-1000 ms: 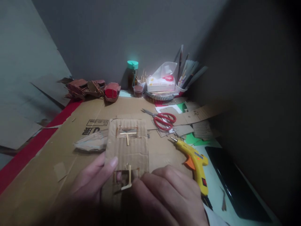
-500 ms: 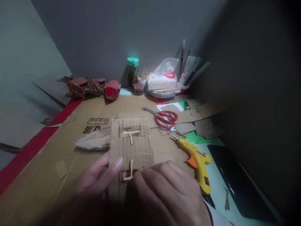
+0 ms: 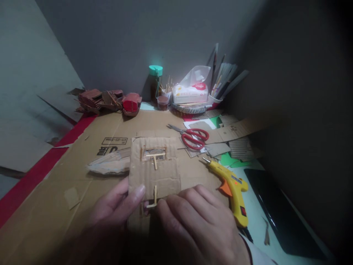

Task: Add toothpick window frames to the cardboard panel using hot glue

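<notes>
A rectangular piece of cardboard (image 3: 167, 179), with two cut-out slots, stands tilted toward me. My left hand (image 3: 118, 206) grips its left edge, thumb on the front and fingers behind. Across the upper slot lies a small T of thin wooden sticks (image 3: 155, 158). At the lower slot, another thin wooden stick piece (image 3: 155, 195) stands up from a short crossbar. My right hand (image 3: 198, 221) is closed over the right end of that crossbar, its fingertips partly hidden. Behind the cardboard lies a pointed, boat-like cardboard shape (image 3: 110, 162).
Red-handled scissors (image 3: 194, 137) and a yellow glue gun (image 3: 233, 187) lie to the right, beside a black flat device (image 3: 281, 213). Cardboard scraps (image 3: 239, 148) are scattered behind. A tissue pack (image 3: 190, 93), a bottle (image 3: 156, 82) and red-brown cardboard pieces (image 3: 92, 100) line the wall.
The cardboard has shifted slightly right. The lower stick piece has risen a little, and its crossbar now tilts slightly. My right hand has moved slightly with it.
</notes>
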The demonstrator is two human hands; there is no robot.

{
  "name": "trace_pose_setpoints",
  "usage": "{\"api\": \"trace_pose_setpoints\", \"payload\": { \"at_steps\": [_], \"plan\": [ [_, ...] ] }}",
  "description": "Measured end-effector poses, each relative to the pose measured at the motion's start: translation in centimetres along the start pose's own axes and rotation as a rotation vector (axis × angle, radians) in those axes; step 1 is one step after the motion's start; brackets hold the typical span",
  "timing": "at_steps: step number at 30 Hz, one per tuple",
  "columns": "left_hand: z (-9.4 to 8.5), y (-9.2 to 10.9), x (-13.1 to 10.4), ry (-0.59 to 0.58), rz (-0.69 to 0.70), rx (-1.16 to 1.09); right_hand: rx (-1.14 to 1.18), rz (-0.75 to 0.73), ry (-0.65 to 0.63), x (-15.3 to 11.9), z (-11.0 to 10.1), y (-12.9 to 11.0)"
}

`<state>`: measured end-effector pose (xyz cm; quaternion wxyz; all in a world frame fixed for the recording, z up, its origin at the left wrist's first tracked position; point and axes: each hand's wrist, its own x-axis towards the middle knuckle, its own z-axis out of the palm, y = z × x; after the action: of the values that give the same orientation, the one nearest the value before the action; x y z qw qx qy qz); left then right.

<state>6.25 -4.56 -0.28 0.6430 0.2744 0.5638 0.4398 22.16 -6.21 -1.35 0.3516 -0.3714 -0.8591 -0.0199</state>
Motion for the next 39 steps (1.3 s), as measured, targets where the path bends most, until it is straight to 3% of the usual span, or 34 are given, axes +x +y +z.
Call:
{"api": "trace_pose_setpoints", "payload": {
  "at_steps": [6,15,19,21,24,27,29,33,39],
  "plan": [
    [-0.4,0.1,0.0,-0.053,-0.021,0.054,0.012,-0.011,-0.004,0.0,-0.4,0.0],
    [-0.2,-0.3,0.1,-0.028,-0.011,0.027,-0.033,-0.004,-0.014,0.1,-0.5,0.1],
    [-0.2,0.0,-0.1,-0.107,-0.073,-0.051,-0.044,-0.016,0.151,-0.1,0.1,0.0],
    [-0.4,0.2,0.0,-0.119,-0.091,-0.039,-0.023,0.075,0.253,-0.2,-0.2,-0.1],
    [-0.6,0.4,0.1,-0.126,-0.096,0.000,0.029,0.388,0.283,0.0,-1.5,0.0],
    [-0.5,0.5,0.0,-0.138,-0.116,0.000,0.242,0.712,0.138,0.3,-2.6,0.5],
    [-0.2,0.7,-0.3,-0.151,-0.125,-0.024,0.476,0.843,0.039,0.5,-2.8,0.8],
    [0.1,0.6,-0.6,-0.185,-0.146,-0.043,0.831,0.953,-0.077,0.8,-2.4,0.7],
    [0.0,-0.3,-0.2,-0.153,-0.137,-0.003,0.819,0.961,-0.143,1.1,-1.6,0.2]
  ]
}}
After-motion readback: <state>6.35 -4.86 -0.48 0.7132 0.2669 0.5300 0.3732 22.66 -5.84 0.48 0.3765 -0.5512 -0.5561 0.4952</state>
